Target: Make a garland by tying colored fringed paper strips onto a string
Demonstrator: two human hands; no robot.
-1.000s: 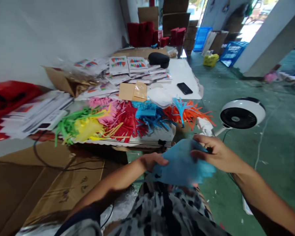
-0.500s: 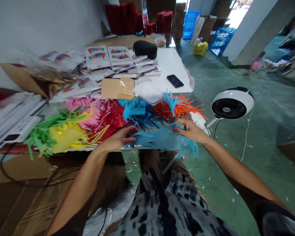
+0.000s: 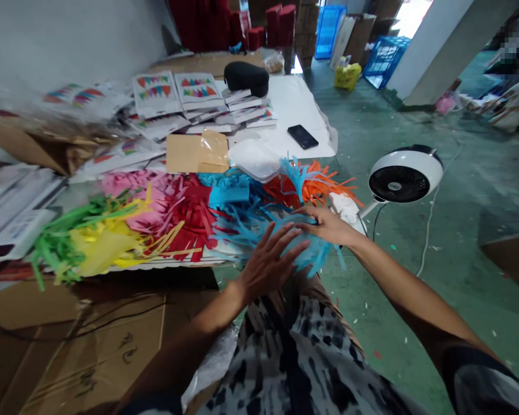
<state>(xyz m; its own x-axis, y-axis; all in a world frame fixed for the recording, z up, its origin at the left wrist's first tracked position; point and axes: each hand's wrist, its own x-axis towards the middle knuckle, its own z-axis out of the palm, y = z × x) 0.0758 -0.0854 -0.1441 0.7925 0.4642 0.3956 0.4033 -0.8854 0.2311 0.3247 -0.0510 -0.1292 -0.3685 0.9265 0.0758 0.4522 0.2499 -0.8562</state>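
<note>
Hands closer together on blue fringe, long axis left-to-right

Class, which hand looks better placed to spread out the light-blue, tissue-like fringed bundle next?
Left, probably: the left hand is open, fingers fanned at the light-blue, tissue-like fringed bundle, whereas the right hand appears to pinch its edge.

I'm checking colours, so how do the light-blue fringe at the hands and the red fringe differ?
The light-blue fringe is pale; the red fringe is deeply coloured. The right hand holds the light-blue fringe, while the red fringe lies unheld. Both have thin strips.
</note>
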